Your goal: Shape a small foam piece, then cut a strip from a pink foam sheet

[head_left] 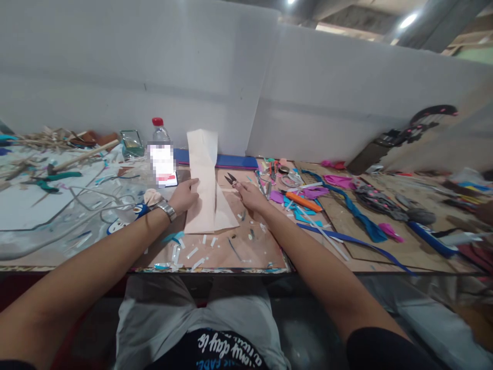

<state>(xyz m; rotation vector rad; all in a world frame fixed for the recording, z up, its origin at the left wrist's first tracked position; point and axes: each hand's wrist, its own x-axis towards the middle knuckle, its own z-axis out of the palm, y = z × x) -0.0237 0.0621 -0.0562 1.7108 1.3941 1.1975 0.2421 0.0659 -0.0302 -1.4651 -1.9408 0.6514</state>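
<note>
My left grip (185, 197) rests against the left edge of a long pale sheet of paper (203, 190), a watch (167, 209) on that wrist. My right grip (249, 196) holds small dark scissors (230, 179), blades apart, tips just beside the paper's right edge. White scraps (192, 252) litter the worktop (265, 247) near me. A red-capped bottle (160, 133) stands beyond my left grip; an orange knife (303, 201) lies to the right among purple and blue pieces (316, 192).

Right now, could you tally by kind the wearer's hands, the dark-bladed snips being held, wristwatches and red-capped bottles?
Left hand and right hand: 2
Dark-bladed snips, in the right hand: 1
Wristwatch: 1
Red-capped bottle: 1
Total: 5
</note>
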